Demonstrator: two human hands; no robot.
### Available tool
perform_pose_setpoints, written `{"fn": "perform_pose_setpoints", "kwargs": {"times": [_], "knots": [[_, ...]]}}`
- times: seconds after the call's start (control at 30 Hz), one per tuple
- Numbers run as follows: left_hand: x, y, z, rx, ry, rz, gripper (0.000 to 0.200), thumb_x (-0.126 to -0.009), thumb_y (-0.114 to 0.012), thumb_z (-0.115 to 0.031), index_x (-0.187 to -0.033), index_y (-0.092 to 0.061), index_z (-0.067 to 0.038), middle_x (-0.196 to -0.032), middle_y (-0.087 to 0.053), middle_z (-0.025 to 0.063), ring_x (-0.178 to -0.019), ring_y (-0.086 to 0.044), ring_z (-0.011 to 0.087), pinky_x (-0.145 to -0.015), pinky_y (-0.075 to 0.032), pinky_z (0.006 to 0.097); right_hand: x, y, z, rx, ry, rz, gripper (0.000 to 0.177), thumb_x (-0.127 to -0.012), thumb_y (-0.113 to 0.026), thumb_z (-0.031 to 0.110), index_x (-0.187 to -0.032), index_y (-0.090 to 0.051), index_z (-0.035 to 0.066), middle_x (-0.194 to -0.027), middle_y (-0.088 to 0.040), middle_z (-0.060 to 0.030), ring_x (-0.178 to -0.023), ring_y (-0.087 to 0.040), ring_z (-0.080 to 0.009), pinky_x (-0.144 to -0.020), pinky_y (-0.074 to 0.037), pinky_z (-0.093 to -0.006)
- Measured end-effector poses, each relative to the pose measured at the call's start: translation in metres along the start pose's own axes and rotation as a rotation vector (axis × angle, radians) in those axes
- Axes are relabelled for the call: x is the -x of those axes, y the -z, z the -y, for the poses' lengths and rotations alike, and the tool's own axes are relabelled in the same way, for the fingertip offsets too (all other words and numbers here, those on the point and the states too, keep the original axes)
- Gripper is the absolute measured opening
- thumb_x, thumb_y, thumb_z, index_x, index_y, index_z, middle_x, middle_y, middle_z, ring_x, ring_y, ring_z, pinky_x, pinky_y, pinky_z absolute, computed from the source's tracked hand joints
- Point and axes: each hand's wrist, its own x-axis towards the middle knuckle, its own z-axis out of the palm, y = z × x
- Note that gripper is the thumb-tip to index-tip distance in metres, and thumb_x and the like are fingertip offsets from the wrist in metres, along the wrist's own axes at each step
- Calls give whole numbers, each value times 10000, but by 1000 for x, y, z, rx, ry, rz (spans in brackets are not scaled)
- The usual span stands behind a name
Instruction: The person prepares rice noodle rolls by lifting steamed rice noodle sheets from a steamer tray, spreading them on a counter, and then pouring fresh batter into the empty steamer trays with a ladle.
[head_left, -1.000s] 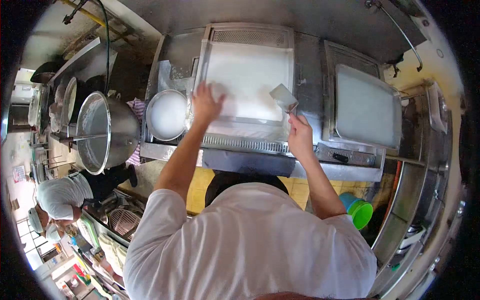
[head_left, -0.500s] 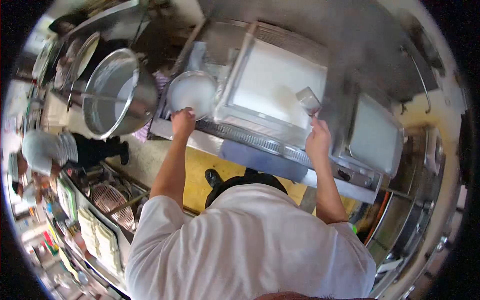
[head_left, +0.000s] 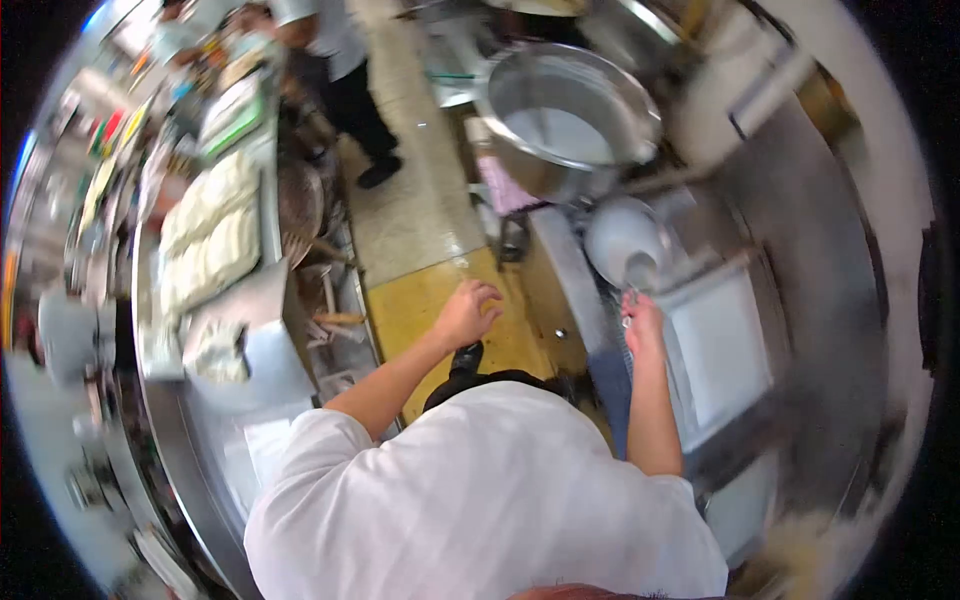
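My right hand [head_left: 645, 328] grips the handle of a metal ladle [head_left: 641, 270], whose cup is over or at the near edge of a round bowl [head_left: 612, 238] of white liquid. Blur hides whether the cup touches the liquid. Beside this hand, a rectangular tray [head_left: 680, 395] holds a flat white layer. My left hand [head_left: 468, 314] hangs above the yellow floor with loosely bent fingers, apart from any object.
Past the bowl stands a large metal pot [head_left: 490, 95] with white liquid inside. On the left, a steel counter [head_left: 235, 350] carries a tray of folded white pieces [head_left: 215, 225]. A co-worker in dark trousers [head_left: 355, 110] stands at the upper left.
My view and body have turned left. My left hand has let go of the bowl's rim and is over the floor. The ladle has moved from above the tray to the bowl.
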Motion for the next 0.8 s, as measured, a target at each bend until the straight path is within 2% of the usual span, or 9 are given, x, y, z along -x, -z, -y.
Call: {"fn": "perform_pose_setpoints", "kwargs": {"times": [0.07,0.13,0.27,0.4,0.43,0.5,0.57,0.7,0.8], "knots": [[26,25,20,-13,51,-55,178,-832,-739,-166,-982,-715,-74,-1126,-667,148,-1103,-583,365,-986,-480,438,-36,-8,-14,-35,-80,-19,461,-827,-467,-164,-1273,-509,-54,-1096,-601,-99,-879,-614,-161,-633,-478,-251],[50,47,37,-3,135,-114,181,-848,-724,-165,-1000,-711,-68,-1110,-673,147,-1092,-590,366,-972,-485,435,-71,-8,-27,-92,-107,-22,337,-855,-466,-153,-1150,-574,-30,-937,-616,-84,-757,-593,-156,-606,-485,-262],[90,102,64,-4,281,-283,181,-854,-718,-156,-1010,-711,-64,-1087,-679,151,-1088,-597,362,-960,-488,434,-126,-2,-52,-215,-168,-68,239,-879,-461,-133,-1073,-559,-34,-928,-611,-109,-754,-601,-203,-642,-520,-307],[135,163,100,-109,404,-539,202,-868,-724,-143,-1043,-719,-42,-1033,-712,155,-975,-673,317,-877,-531,402,-115,-54,-73,-316,-231,-105,152,-898,-476,-102,-1020,-540,-39,-904,-612,-129,-732,-598,-239,-664,-539,-331],[147,177,111,-94,466,-610,203,-873,-721,-144,-1045,-723,-35,-1012,-723,154,-930,-694,301,-840,-546,393,-110,-63,-86,-243,-211,113,125,-903,-517,-77,-1020,-539,-38,-894,-609,-134,-732,-599,-238,-677,-548,-343],[170,217,122,-37,625,-742,236,-888,-707,-160,-1082,-717,-26,-947,-739,158,-841,-720,263,-768,-557,370,-87,-98,-107,-161,-253,185,132,-905,-533,-67,-1034,-546,-42,-884,-610,-133,-728,-599,-235,-677,-547,-340],[195,258,137,-179,698,-882,223,-910,-667,-206,-1042,-703,-31,-910,-730,174,-836,-714,338,-762,-557,439,-27,-158,-123,3,-277,244,176,-905,-562,-48,-1081,-559,-51,-872,-620,-126,-726,-605,-225,-670,-545,-329],[241,334,167,-562,1187,-880,491,-914,-642,-465,-1125,-622,-22,-946,-719,236,-901,-700,416,-803,-541,496,55,-234,-148,451,-207,435,261,-913,-603,-6,-1171,-598,-45,-890,-656,-112,-747,-627,-194,-655,-536,-306],[264,366,205,-633,1350,-881,670,-874,-635,-598,-1123,-605,23,-1051,-701,264,-980,-681,445,-852,-523,513,90,-256,-157,789,-64,594,224,-925,-633,61,-1130,-657,-27,-893,-683,-92,-766,-643,-179,-682,-540,-314]]}}
